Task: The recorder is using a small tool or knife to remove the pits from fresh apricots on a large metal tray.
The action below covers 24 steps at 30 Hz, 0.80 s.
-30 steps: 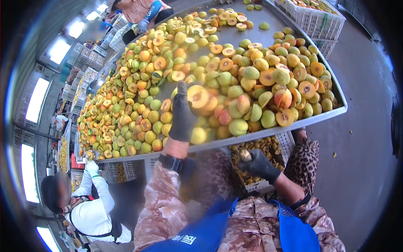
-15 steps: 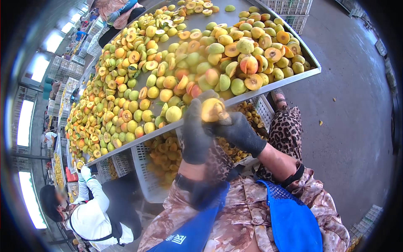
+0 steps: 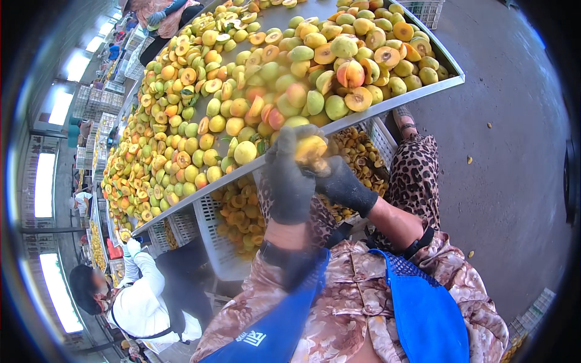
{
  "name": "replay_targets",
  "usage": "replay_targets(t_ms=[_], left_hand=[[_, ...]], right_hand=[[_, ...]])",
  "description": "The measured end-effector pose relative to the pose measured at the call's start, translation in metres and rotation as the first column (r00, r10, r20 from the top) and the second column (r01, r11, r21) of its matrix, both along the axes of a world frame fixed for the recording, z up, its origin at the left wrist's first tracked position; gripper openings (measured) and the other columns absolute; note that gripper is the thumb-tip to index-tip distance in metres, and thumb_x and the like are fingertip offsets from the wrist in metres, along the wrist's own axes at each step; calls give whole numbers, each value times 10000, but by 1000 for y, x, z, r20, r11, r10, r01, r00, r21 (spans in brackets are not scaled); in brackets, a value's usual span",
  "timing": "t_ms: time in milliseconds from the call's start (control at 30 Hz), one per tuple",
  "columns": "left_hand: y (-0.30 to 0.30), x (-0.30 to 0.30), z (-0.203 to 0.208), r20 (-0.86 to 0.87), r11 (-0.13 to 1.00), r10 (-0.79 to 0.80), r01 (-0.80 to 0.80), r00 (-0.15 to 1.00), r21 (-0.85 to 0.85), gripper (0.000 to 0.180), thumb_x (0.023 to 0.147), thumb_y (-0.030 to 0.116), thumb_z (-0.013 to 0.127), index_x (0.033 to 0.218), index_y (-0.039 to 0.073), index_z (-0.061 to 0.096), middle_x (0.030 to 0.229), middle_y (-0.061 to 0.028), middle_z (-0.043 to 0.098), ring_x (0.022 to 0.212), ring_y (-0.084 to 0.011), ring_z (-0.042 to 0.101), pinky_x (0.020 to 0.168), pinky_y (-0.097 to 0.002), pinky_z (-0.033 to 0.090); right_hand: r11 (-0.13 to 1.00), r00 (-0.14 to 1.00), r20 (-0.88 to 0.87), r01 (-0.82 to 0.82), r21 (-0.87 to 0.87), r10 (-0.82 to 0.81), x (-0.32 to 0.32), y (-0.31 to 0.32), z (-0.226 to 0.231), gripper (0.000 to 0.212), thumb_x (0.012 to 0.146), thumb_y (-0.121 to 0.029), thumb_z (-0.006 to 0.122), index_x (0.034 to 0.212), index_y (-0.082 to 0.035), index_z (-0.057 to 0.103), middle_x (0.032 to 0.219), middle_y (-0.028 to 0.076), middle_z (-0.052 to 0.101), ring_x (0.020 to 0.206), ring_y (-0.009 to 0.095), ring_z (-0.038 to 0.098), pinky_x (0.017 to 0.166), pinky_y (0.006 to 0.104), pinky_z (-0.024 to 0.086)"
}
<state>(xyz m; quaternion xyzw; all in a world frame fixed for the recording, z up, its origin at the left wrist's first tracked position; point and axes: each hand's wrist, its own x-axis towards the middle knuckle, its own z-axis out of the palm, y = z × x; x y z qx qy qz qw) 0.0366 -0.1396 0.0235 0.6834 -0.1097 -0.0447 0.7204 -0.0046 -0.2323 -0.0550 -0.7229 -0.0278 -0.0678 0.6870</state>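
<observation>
My left hand, in a dark grey glove, is wrapped round a yellow peach just off the near edge of the sorting table. Against the lower side of that fruit presses my right hand, gloved in black, its fingers closed. Whatever the right fingers hold is hidden and blurred. Beyond both hands, whole and halved peaches cover much of the metal table, some showing orange cut faces.
Below the table edge, a white plastic crate and another crate hold cut peach pieces. A co-worker in white handles fruit at the left; another co-worker stands across the table. Fruit scraps lie on the grey floor.
The view has shifted slightly. The held peach has turned between my hands, and my right hand has come closer under it. Both hands remain on the fruit.
</observation>
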Motion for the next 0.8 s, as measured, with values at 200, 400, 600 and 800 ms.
replay_targets(t_ms=[200,400,600,800], left_hand=[[-10,-1,-6,42,992,-56,50,998,113,409,1039,318,480,966,-33,678,920,-103,690,856,-153,645,799,-276,519],[-15,-7,-8,98,956,12,-40,995,290,335,1003,243,538,917,-41,692,873,-87,700,791,-134,642,700,-256,524],[-8,-6,3,-189,956,-291,290,938,-33,343,1001,263,541,840,-17,657,856,-112,686,699,-170,630,615,-251,498],[15,-19,-10,-211,935,-206,129,955,-331,423,1011,411,503,853,34,614,756,-117,643,658,-203,623,614,-306,515]], right_hand=[[912,962,-121,-186,366,245,-9,-20,0,105,856,-71,626,930,-17,679,952,24,671,837,89,592,666,271,481],[842,884,-204,-295,452,420,-13,-25,1,322,818,-140,733,1103,-12,655,1016,27,686,894,87,590,804,279,504],[758,848,206,-529,381,488,-17,-27,-29,283,797,-69,709,1072,-38,647,948,11,657,831,76,571,728,247,489],[718,766,130,-638,278,630,-21,-27,-8,348,849,-111,671,1185,-47,606,1003,42,658,885,146,605,793,266,502]])
